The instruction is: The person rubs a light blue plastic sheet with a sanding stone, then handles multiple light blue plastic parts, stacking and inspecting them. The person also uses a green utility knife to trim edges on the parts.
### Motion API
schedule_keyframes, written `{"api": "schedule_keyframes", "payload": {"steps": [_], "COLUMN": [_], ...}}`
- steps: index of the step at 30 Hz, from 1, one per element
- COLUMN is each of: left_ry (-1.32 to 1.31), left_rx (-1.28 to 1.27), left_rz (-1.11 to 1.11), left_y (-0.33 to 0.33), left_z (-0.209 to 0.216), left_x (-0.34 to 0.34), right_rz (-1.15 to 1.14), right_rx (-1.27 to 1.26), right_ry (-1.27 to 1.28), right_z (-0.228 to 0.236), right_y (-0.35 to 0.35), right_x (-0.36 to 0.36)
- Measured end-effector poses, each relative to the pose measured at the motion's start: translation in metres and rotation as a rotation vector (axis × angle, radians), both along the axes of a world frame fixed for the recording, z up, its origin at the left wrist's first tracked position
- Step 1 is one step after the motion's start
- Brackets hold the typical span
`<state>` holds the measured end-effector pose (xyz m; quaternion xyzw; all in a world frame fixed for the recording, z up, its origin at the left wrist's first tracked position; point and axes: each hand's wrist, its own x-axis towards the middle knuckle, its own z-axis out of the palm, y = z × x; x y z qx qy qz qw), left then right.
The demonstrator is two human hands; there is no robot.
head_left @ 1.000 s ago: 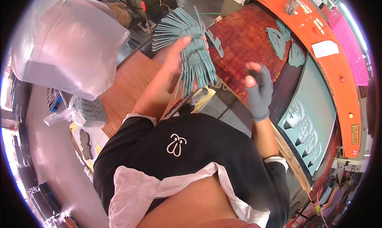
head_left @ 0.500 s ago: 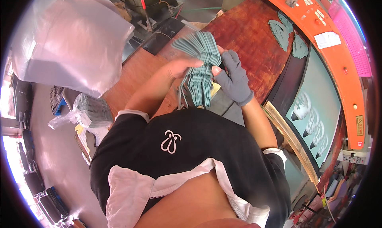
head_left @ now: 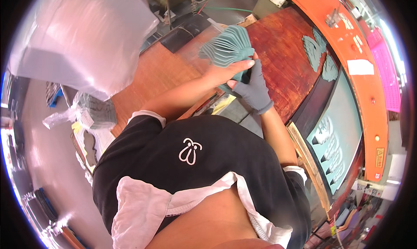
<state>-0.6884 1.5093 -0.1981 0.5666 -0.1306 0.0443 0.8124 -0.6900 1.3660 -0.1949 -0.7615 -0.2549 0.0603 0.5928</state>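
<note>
A stack of teal-green cut sheet pieces is held up in front of me, its layers fanned apart at the far side. My bare left hand grips the near left side, thumb laid along the stack. My right hand, in a grey glove with bare fingertips showing, clasps the stack from the right. Both hands are closed on it and nearly touch each other. The near end of the stack is mostly hidden behind my hands.
A reddish worn board bears teal scraps at its far right. Beside it lies a teal sheet with cut-outs, under an orange machine beam. Large clear plastic bag stands left, with a smaller wrapped bundle below it.
The stack has turned in my hands: its near layers, which hung toward me, are now out of sight, and the far side is spread wider. My view has shifted slightly.
</note>
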Motion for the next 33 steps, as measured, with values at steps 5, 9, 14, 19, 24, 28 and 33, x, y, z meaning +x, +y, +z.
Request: {"api": "schedule_keyframes", "payload": {"steps": [5,9,14,19,24,28,33], "left_ry": [0.044,0.186,0.049,0.303,0.375,0.242,0.431], "left_rx": [0.045,0.141,0.698,0.718,1.084,0.527,0.046], "left_rz": [0.093,0.069,-0.199,-0.301,-0.24,-0.253,0.212], "left_y": [0.019,0.047,0.112,0.15,0.184,0.172,0.1], "left_z": [-0.003,-0.004,0.006,0.016,0.003,-0.021,-0.054], "left_x": [-0.008,-0.016,-0.026,-0.053,-0.1,-0.122,-0.084], "right_rz": [0.09,0.145,0.273,0.363,0.428,0.315,0.097], "right_rx": [0.105,0.043,0.141,0.126,0.209,-0.033,-0.412], "right_ry": [0.159,0.048,0.295,0.463,0.764,0.638,-0.033], "right_z": [-0.012,-0.023,-0.033,-0.037,-0.036,-0.039,-0.037], "right_y": [0.023,0.046,0.075,0.098,0.093,0.093,0.11], "right_x": [0.021,0.024,0.012,0.01,0.031,0.041,0.023]}}
